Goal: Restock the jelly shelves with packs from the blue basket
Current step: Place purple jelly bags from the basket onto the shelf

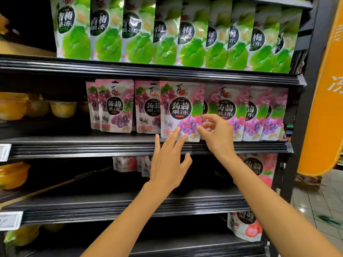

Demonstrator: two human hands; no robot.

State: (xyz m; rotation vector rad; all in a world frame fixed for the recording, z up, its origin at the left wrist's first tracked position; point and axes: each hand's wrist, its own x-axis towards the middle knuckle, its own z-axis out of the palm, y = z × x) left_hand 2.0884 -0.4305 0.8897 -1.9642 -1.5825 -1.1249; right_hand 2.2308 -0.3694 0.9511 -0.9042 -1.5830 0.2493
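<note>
A row of glossy green plastic jelly pouches [167, 34] stands on the black metal upper shelf [130, 68]. Below it, purple plastic grape jelly pouches [115, 106] line the black middle shelf [74, 146], with one purple front pouch [181, 108] nearer than the rest, mid-row. Clear yellow plastic jelly cups [63, 108] sit left of them. Pink plastic peach pouches [259, 167] stand lower right, and a curved orange sign panel [324, 108] stands farther right.

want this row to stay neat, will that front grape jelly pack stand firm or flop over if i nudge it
Probably tips easily: the grape jelly pack is a tall, thin pouch standing at the shelf edge, with the left hand touching its lower part. Likely a bit slippery, since its film looks smooth. It holds a flat shape, so probably fairly stiff.
</note>
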